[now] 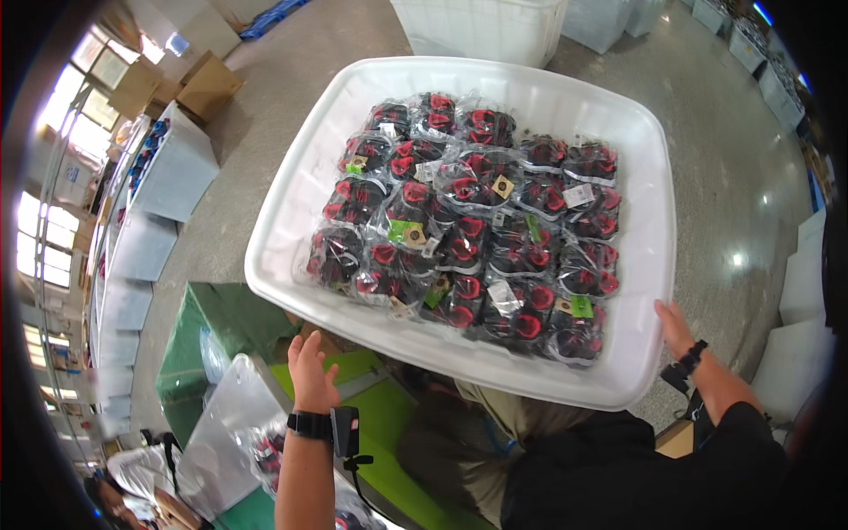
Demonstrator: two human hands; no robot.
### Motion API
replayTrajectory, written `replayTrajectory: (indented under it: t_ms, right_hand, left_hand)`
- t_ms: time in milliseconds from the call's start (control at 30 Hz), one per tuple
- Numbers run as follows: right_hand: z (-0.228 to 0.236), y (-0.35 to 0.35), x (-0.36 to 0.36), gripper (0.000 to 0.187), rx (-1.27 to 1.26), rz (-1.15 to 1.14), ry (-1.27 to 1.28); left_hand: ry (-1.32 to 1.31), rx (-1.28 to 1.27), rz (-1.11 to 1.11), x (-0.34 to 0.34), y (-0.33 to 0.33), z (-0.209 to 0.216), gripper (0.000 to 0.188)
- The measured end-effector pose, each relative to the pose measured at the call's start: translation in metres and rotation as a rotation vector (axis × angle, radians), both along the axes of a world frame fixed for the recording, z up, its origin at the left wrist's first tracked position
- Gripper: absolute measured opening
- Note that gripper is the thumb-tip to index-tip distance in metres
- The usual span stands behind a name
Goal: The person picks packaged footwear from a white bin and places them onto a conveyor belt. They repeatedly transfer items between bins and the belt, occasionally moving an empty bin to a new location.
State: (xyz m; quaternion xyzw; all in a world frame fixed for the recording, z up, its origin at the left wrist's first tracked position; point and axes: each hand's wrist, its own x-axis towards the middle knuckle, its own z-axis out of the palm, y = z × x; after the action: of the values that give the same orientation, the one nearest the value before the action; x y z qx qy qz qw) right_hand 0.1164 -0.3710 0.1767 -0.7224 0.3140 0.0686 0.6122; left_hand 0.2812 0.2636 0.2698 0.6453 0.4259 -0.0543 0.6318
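Note:
A large white plastic tub [291, 199] stands in front of me, holding several pairs of black and red shoes [477, 179] in clear plastic bags, some with green, brown or white tags. At its near right corner, my right hand [677, 332] grips the rim, a fingertip lying over the edge and the other fingers partly hidden. Just off the near left rim, my left hand [313, 374] is open, fingers spread and pointing up, with nothing in it. Dark bands with small devices circle both wrists.
To the left, a green box [208, 322] adjoins a pale bin [238, 397] with more bagged shoes. White bins [181, 172] line the left side. Another white tub [481, 31] stands beyond mine. A person [146, 477] is at the lower left. Grey floor [707, 194] runs along the right.

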Motion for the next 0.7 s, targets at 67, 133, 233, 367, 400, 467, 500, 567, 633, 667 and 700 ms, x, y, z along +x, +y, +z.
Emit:
replayTrajectory:
  t_ms: [67, 133, 233, 367, 400, 467, 500, 567, 633, 667, 700]
  right_hand:
    - [-0.001, 0.002, 0.002, 0.050, -0.007, -0.046, 0.105]
    - [-0.004, 0.002, 0.001, 0.050, -0.154, -0.098, 0.160]
    - [-0.008, 0.006, -0.002, 0.054, -0.472, -0.019, 0.193]
    - [0.002, 0.020, 0.001, 0.058, -0.556, -0.007, 0.213]
    - [0.007, 0.025, 0.003, 0.059, -0.618, 0.010, 0.184]
    - [0.014, 0.033, 0.008, 0.062, -0.673, -0.022, 0.330]
    - [0.015, 0.036, 0.011, 0.064, -0.707, -0.031, 0.379]
    - [0.015, 0.039, 0.014, 0.071, -0.758, -0.030, 0.508]
    - [0.012, 0.037, 0.016, 0.075, -0.717, -0.039, 0.618]
    - [0.007, 0.036, 0.019, 0.077, -0.796, -0.036, 0.607]
    - [0.008, 0.036, 0.019, 0.078, -0.825, -0.047, 0.574]
  left_hand:
    - [0.015, 0.004, 0.093, 0.043, 0.030, -0.033, 0.081]
    - [0.041, -0.071, 0.192, 0.086, 0.062, -0.062, 0.078]
    - [0.031, -0.545, 0.279, 0.121, 0.108, -0.093, 0.059]
    - [0.001, -0.477, 0.144, 0.115, 0.149, -0.151, 0.054]
    - [0.077, -0.365, 0.186, 0.120, 0.162, -0.168, 0.050]
    - [0.185, -0.160, 0.083, 0.133, 0.188, -0.198, 0.045]
    - [0.261, -0.110, 0.106, 0.139, 0.196, -0.210, 0.043]
    - [0.375, -0.231, -0.087, 0.147, 0.211, -0.219, 0.038]
    - [0.430, -0.105, 0.022, 0.139, 0.208, -0.223, 0.035]
    - [0.397, -0.107, -0.037, 0.132, 0.205, -0.223, 0.034]
    - [0.446, -0.064, -0.054, 0.123, 0.200, -0.219, 0.033]
